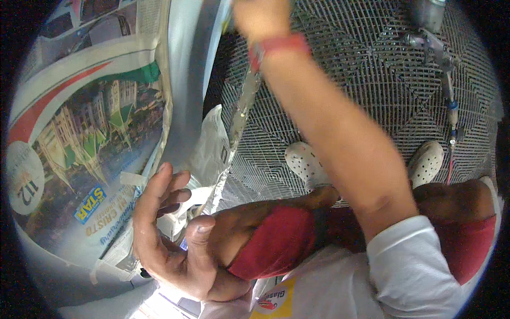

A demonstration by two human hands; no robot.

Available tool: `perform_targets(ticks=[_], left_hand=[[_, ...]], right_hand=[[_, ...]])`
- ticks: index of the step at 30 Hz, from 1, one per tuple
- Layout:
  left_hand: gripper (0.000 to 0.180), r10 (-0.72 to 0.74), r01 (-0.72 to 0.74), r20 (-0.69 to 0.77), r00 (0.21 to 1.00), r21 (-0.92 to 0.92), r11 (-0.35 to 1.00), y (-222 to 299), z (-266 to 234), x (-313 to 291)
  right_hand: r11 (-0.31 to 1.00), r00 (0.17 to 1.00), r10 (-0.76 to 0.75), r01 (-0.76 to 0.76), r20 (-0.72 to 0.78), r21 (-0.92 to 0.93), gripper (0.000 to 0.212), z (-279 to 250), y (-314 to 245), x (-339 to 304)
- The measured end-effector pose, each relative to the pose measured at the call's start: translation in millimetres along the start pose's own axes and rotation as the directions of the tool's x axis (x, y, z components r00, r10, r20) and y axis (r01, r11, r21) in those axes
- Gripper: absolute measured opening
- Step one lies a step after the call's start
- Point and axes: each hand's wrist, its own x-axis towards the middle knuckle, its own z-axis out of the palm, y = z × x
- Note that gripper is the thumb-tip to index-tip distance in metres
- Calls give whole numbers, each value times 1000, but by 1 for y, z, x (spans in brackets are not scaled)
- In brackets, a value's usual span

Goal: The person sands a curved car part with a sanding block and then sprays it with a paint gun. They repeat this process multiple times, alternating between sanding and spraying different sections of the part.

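Note:
A curved grey panel [186, 80], which looks like part of a vehicle body, stands to the left with printed newspaper sheets [101, 138] masking the area beside it. My right hand [263, 18] reaches to the far end of the panel, by its right edge. The hand is blurred and cut off by the upper border, so its fingers are hidden. A small yellow patch [226, 24] shows beside it; I cannot make out what it is. My left hand [172, 239] is raised before the newspaper, fingers loosely curved, thumb apart, holding nothing.
A spray gun [433, 48] with a cup and a thin hose is at the far right above the dark ribbed floor mat [366, 64]. A crumpled whitish masking sheet [212, 141] hangs at the panel's lower edge. White perforated clogs [427, 162] are on my feet.

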Motion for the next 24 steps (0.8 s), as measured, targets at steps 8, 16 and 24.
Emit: perform_targets(ticks=[8,16,24], left_hand=[[58,62,-62,4,998,-18,998,8,8,14],[37,138,-150,120,983,100,984,35,37,36],[41,-36,408,752,658,-316,857,-39,169,114]], right_hand=[[990,995,96,-95,5,-102,11,22,18,-69],[946,904,273,-189,330,-265,16,30,57,-146],[956,969,242,-246,-44,-159,23,-115,74,-31]])
